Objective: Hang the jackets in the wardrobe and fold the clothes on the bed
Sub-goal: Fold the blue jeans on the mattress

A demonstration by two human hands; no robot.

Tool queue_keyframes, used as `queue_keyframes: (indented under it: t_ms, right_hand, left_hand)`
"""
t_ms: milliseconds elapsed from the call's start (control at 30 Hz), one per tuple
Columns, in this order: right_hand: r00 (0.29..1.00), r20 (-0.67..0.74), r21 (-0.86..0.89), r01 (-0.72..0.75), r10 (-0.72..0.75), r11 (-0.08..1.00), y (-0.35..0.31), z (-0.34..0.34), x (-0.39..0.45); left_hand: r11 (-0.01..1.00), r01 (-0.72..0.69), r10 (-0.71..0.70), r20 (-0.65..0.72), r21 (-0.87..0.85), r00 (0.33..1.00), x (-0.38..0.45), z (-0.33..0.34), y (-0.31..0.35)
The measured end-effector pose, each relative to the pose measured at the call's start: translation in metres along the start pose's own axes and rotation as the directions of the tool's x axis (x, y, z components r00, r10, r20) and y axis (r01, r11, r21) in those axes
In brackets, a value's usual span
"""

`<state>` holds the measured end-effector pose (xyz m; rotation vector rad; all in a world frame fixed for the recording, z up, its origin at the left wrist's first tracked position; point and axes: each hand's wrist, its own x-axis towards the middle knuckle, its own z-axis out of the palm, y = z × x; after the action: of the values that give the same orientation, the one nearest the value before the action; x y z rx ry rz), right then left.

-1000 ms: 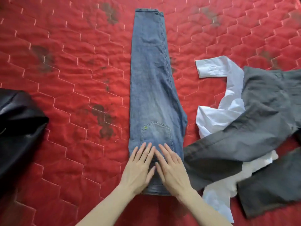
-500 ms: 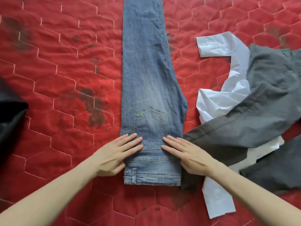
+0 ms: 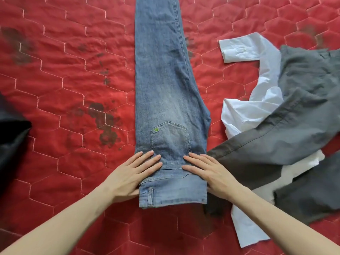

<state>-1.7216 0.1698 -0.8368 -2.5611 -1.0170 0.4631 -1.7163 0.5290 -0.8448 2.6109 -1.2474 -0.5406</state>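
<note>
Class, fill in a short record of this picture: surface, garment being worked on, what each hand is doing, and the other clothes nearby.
surface: red quilt
garment: jeans, laid flat lengthwise
left hand: open, flat on the jeans' left edge
right hand: open, flat on the jeans' right edge
right of jeans: white shirt under grey garment
far left: black garment

We see only our own two forearms and hands here, and both arms are bare all the way to the frame's lower edge, with no sleeve on either. Our left hand [image 3: 135, 173] and our right hand [image 3: 209, 172] carry no visible rings, watch or gloves. Our fingernails [image 3: 152, 151] are short and unpainted.
</note>
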Motion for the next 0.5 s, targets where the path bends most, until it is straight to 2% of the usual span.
queue_keyframes:
  t_ms: [100,200,267,333,433,500]
  right_hand:
    - [0.99,-0.075,0.26,-0.095,0.118,0.961,-0.002,-0.01,-0.006]
    - [0.96,-0.13,0.397,-0.18,0.249,0.9,-0.013,-0.013,-0.017]
    - [0.927,-0.082,0.507,-0.276,0.365,0.816,-0.022,-0.017,-0.018]
    - [0.89,-0.07,0.59,-0.327,0.45,0.738,-0.032,-0.022,-0.013]
    - [0.838,-0.094,0.715,-0.318,0.537,0.622,-0.048,-0.041,0.008]
    - [0.801,-0.108,0.784,-0.296,0.589,0.546,-0.05,-0.046,0.026]
  left_hand:
    - [0.979,0.022,-0.025,-0.015,-0.202,1.0,-0.002,-0.012,0.009]
    - [0.84,0.121,-0.178,-0.059,-0.529,0.982,-0.01,-0.032,0.028]
    - [0.756,0.171,-0.293,-0.092,-0.632,0.952,-0.016,-0.04,0.039]
    - [0.701,0.262,-0.431,-0.102,-0.663,0.896,-0.018,-0.043,0.045]
    - [0.606,0.409,-0.638,-0.111,-0.682,0.762,-0.012,-0.04,0.043]
    - [0.504,0.478,-0.721,-0.045,-0.72,0.692,-0.002,-0.045,0.042]
